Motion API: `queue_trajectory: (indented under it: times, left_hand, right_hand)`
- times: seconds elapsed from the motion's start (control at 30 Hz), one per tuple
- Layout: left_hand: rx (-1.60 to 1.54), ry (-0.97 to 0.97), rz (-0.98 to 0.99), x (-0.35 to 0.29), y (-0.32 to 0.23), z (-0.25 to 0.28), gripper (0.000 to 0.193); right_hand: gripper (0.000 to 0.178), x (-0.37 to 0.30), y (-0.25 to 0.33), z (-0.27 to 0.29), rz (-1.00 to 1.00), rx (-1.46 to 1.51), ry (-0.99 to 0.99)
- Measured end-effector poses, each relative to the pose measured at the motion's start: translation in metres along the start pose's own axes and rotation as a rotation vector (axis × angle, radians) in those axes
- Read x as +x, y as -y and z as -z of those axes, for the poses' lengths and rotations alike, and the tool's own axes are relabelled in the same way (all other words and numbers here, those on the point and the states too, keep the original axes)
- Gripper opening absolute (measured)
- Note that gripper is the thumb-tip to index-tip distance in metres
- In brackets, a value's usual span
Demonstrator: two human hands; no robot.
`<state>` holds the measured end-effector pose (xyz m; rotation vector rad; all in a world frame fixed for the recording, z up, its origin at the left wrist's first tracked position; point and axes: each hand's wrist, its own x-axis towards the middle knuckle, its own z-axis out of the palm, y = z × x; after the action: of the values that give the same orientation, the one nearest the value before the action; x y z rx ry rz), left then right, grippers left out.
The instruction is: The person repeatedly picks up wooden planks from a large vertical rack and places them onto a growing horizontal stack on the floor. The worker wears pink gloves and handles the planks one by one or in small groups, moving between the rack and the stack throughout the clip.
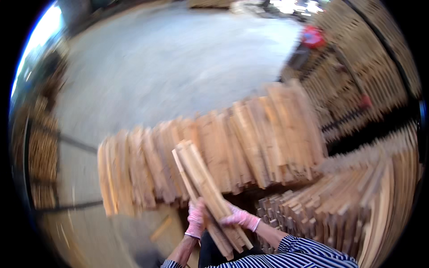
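Both my hands wear pink and white knit gloves. A small bundle of wooden slats [201, 174] is held between them, slanting from upper left to lower right in front of my body. My left hand [195, 219] is closed around the bundle's left side. On its right side, my right hand [241, 217] grips with the fingers wrapped under the wood. Just beyond the bundle's far end lies a long row of wooden boards [214, 147], packed side by side. Motion blurs the picture, so the exact make-up of the bundle is unclear.
At the right, stacked slats [321, 205] stand close to my right arm. Farther right rise racks of wood [371, 62], with a red object [313, 36] on one. A dark metal frame [73, 207] and another wood stack [43, 156] are at the left. Pale concrete floor [178, 62] spreads beyond.
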<state>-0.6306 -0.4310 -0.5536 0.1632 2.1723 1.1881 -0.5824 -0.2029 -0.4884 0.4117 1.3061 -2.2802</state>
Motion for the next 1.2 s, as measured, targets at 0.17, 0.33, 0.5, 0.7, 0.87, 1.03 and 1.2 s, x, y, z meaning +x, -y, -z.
queue_trajectory:
  times: [0.17, 0.33, 0.5, 0.7, 0.87, 1.03, 1.2]
  left_hand:
    - [-0.897, -0.027, -0.017, 0.023, -0.215, 0.007, 0.072]
    - [-0.758, 0.121, -0.413, -0.060, -0.405, 0.010, 0.074]
    - [0.295, -0.020, -1.379, -0.083, -0.469, -0.007, 0.067]
    - [-0.557, 1.288, -0.512, -0.207, -0.656, -0.085, 0.056]
    - [-0.344, 1.628, -0.427, -0.197, -0.730, -0.180, 0.063]
    - [-0.024, 1.431, -0.329, -0.174, -0.726, -0.305, 0.053]
    - [-0.068, 1.355, -0.636, -0.123, -0.724, -0.343, 0.057]
  right_hand:
    - [0.113, -0.070, 0.061, -0.026, 0.206, -0.431, -0.483]
    - [0.106, -0.205, 0.235, -0.099, 0.514, -0.324, -0.694]
    - [0.110, -0.354, 0.288, -0.164, 0.612, -0.438, -1.136]
    - [0.114, -0.538, 0.272, -0.185, 0.516, -0.277, -1.598]
    - [0.093, -0.683, 0.233, -0.162, -0.070, -0.573, -2.016]
    - [0.094, -0.761, 0.179, -0.128, -0.685, -0.360, -2.107]
    - [0.074, -0.753, 0.183, -0.101, -0.599, -0.714, -2.110]
